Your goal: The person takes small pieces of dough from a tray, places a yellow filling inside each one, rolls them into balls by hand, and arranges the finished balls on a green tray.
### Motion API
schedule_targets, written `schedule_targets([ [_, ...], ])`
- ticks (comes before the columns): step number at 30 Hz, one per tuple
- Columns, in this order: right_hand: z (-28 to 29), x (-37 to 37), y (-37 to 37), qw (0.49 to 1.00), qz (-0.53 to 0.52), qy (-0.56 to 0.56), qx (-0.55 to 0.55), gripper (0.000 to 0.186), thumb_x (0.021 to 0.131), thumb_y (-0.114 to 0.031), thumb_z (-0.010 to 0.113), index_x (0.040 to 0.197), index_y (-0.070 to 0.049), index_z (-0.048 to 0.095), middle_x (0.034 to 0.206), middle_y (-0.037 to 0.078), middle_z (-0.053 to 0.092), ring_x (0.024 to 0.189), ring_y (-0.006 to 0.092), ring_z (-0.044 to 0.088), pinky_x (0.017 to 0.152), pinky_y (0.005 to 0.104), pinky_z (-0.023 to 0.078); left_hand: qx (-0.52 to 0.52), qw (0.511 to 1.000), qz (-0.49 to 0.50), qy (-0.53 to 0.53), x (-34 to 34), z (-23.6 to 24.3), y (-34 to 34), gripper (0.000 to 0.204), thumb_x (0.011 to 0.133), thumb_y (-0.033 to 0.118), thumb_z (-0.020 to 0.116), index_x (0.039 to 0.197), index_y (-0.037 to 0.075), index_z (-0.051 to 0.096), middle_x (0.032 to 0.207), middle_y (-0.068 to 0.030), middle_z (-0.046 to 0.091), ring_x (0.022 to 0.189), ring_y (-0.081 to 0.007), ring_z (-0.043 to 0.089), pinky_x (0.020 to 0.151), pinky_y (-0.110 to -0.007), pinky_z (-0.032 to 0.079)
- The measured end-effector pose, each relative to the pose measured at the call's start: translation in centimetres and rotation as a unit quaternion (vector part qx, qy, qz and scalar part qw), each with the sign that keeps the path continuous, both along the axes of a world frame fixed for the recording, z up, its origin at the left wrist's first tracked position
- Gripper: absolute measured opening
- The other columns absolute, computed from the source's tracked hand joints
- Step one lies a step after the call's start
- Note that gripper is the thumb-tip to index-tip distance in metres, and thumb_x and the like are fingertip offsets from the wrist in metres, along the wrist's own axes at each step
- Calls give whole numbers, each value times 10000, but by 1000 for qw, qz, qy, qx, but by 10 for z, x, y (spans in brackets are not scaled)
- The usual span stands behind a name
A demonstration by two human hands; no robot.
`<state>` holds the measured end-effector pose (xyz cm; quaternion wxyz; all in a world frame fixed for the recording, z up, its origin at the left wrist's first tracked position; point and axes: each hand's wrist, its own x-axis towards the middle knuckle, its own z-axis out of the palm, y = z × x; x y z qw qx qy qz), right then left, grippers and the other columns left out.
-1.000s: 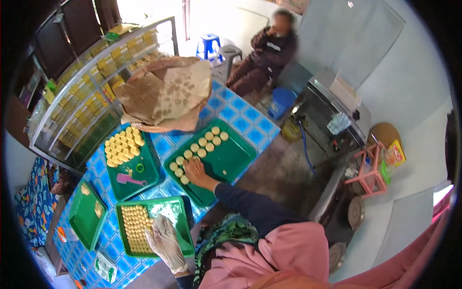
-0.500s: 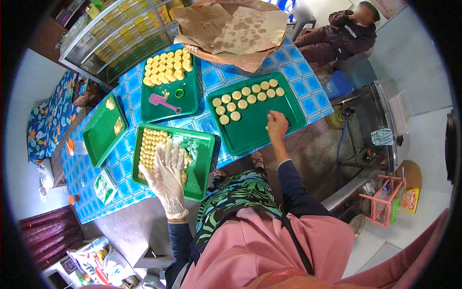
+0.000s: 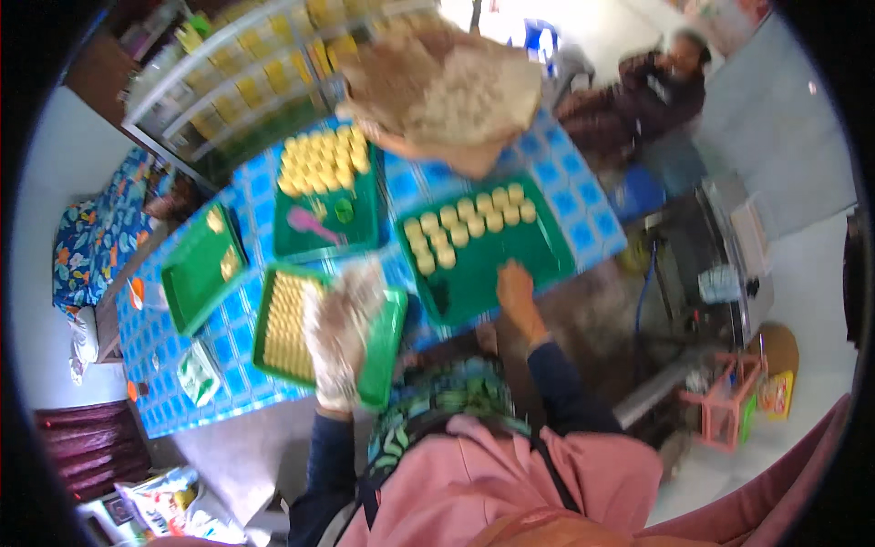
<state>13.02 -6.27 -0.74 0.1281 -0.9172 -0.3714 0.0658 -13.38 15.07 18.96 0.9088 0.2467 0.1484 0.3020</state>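
My left hand [image 3: 346,319], in a clear glove, hovers over a green tray [image 3: 386,342] packed with small pale dough balls [image 3: 284,324]. Motion smears its fingers, so their pose is unclear. Bare and curled, my right hand [image 3: 519,296] is above the near side of another green tray [image 3: 547,260]. Whatever its fingertips may hold is too blurred to make out. Flat round pale-yellow dough pieces [image 3: 460,235] stand in rows along the far and left parts of that tray.
Farther off, a green tray [image 3: 305,244] carries thicker yellow rounds [image 3: 319,164], a pink scraper [image 3: 314,223] and a green ring [image 3: 344,211]. A green tray with dough lumps [image 3: 196,283] lies at left. A paper-lined basket [image 3: 447,87] stands behind; a person [image 3: 643,96] sits beyond.
The whole view has shifted and blurred, so the table sits lower in it. My gloved left hand has moved right over the dough-ball tray. My right hand has come nearer to me.
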Motion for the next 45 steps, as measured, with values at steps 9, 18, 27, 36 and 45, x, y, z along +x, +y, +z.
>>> schedule_targets([
  [9,5,13,24,962,-67,85,251,63,801,-24,703,777,12,658,740,165,698,682,357,697,629,461,560,-172,985,0,11,-14,-38,-58,659,1060,442,564,1396,-113,450,1479,-355,475,1429,-423,453,1221,-511,368],
  [18,54,-57,88,811,43,496,309,184,790,17,779,973,31,779,774,55,729,634,122,652,577,281,527,-180,966,184,34,-57,-47,-17,554,1041,431,600,1284,-67,573,1445,-289,552,1369,-387,534,1180,-503,423],
  [27,52,-137,120,844,210,425,249,197,735,48,800,919,-19,777,901,78,727,797,210,679,710,330,548,-147,901,403,-62,-171,-54,28,513,1031,287,640,1331,-107,506,1529,-296,455,1433,-396,454,1192,-524,411],
  [36,9,-179,189,886,271,312,209,250,811,-9,743,1053,-55,788,965,157,709,975,384,634,867,497,514,-203,885,409,-87,-198,-71,15,574,1037,265,634,1433,-89,416,1541,-277,449,1420,-393,462,1129,-518,454],
  [45,3,-185,202,879,253,375,147,161,824,-131,764,912,-45,661,927,173,648,956,394,635,803,522,498,-241,897,368,-36,-173,-75,11,510,1028,259,645,1373,-72,470,1482,-263,511,1382,-390,508,1137,-508,457],
])
